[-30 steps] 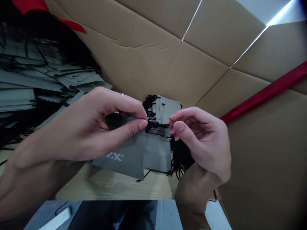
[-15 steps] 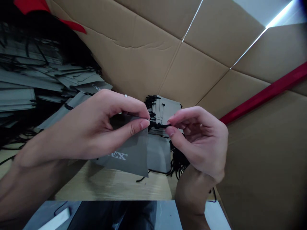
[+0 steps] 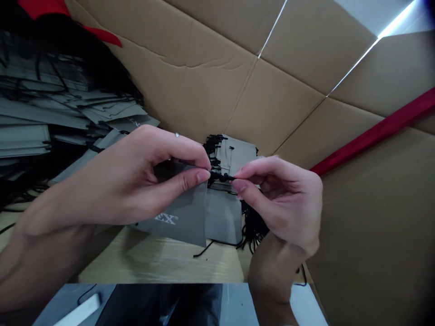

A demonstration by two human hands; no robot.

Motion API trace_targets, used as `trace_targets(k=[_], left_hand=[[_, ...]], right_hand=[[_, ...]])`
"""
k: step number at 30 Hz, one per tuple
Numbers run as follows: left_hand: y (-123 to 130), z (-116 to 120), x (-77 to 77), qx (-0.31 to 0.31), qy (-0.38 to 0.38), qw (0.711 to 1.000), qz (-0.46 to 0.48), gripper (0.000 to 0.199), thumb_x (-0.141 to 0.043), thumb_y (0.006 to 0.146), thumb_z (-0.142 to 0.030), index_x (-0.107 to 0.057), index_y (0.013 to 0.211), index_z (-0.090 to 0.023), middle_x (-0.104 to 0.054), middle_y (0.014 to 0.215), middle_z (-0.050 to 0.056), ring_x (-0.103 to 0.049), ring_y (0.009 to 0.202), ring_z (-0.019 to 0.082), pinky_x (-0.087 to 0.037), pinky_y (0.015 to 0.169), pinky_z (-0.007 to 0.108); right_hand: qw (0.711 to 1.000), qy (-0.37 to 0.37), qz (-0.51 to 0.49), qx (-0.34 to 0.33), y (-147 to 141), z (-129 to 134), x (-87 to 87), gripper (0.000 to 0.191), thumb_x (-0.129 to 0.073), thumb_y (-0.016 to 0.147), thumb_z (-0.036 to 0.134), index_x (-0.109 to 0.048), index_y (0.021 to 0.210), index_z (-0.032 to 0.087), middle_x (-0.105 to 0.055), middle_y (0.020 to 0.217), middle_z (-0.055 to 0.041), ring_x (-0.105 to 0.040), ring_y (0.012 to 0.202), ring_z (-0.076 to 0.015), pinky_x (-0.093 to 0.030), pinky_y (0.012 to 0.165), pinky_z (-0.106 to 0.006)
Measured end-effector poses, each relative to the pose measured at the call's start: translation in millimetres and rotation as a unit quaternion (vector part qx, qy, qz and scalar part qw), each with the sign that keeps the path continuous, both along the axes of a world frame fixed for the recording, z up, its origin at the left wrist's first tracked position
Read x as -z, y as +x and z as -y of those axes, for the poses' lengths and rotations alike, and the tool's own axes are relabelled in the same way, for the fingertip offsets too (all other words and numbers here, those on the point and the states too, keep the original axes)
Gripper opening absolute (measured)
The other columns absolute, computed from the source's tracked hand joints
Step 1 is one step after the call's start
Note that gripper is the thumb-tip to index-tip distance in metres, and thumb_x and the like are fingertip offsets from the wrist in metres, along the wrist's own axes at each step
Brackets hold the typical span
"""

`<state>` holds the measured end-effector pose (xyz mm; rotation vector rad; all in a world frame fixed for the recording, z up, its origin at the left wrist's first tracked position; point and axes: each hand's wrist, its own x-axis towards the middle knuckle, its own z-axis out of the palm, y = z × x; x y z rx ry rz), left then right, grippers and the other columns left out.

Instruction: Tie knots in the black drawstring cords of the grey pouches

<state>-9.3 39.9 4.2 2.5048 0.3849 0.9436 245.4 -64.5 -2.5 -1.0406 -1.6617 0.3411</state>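
Note:
My left hand (image 3: 146, 181) pinches the upper right corner of a grey drawstring pouch (image 3: 186, 213) between thumb and forefinger. White lettering, partly covered by the hand, shows on the pouch. A knotted black cord (image 3: 222, 177) comes out at that corner and runs to the right. Its far end sits between the thumb and forefinger of my right hand (image 3: 280, 199), which is closed in a pinch. Behind the cord lies a stack of grey pouches (image 3: 243, 151) with black cord ends. One more grey pouch (image 3: 224, 217) lies beneath the held one.
A large heap of grey pouches (image 3: 44, 113) with black cords rises at the left. Cardboard panels (image 3: 204, 68) wall the back and right, with a dark red strip (image 3: 374, 131) across the right one. The wooden table (image 3: 163, 262) ends just before my lap.
My right fingertips have shifted slightly left along the cord, closer to the knot. The held pouch and my left hand have moved a little to the left.

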Motion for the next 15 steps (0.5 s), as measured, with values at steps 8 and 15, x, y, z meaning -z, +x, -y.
trace_targets(k=[8,15], left_hand=[[7.0,1.6,-3.1,0.047,-0.039,0.998,0.016,0.029,-0.062,0.113,-0.026,-0.08,0.09,-0.022,-0.063,0.07,-0.001,-0.049,0.057,0.011,-0.037,0.049,0.027],[2.3,1.1,2.2,0.064,-0.039,0.996,0.041,0.021,-0.066,0.111,-0.019,-0.081,0.097,-0.025,-0.068,0.073,-0.003,-0.054,0.06,0.011,-0.041,0.052,0.026]], right_hand=[[0.998,0.001,0.01,-0.062,-5.4,-7.4,7.0,0.025,-0.098,0.097,0.02,-0.087,0.117,0.03,-0.088,0.106,-0.0008,-0.085,0.094,-0.0206,-0.076,0.081,-0.033],[0.998,0.026,-0.005,-0.062,-8.5,-7.7,9.3,0.025,-0.095,0.094,0.009,-0.088,0.104,0.031,-0.087,0.092,0.0037,-0.081,0.075,-0.0149,-0.071,0.067,-0.026]])
